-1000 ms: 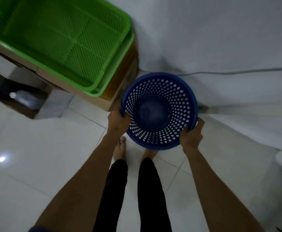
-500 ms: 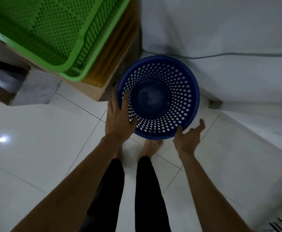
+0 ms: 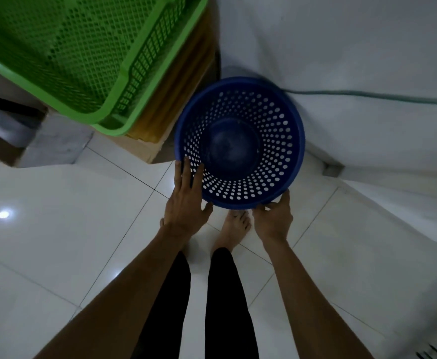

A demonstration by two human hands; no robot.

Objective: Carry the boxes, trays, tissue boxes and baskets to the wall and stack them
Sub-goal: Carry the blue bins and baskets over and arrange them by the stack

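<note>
Though dim, glossy tiles [image 3: 56, 250], white wall [image 3: 341, 47]

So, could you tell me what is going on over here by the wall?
A person stands barefoot on the tiled floor, both hands at a blue perforated basket in the corner by the wall. The left hand lies flat-fingered over its near left rim; the right hand is cupped at the near right rim, though a firm grip cannot be confirmed. Beside the basket, green trays are stacked on a cardboard box.
</note>
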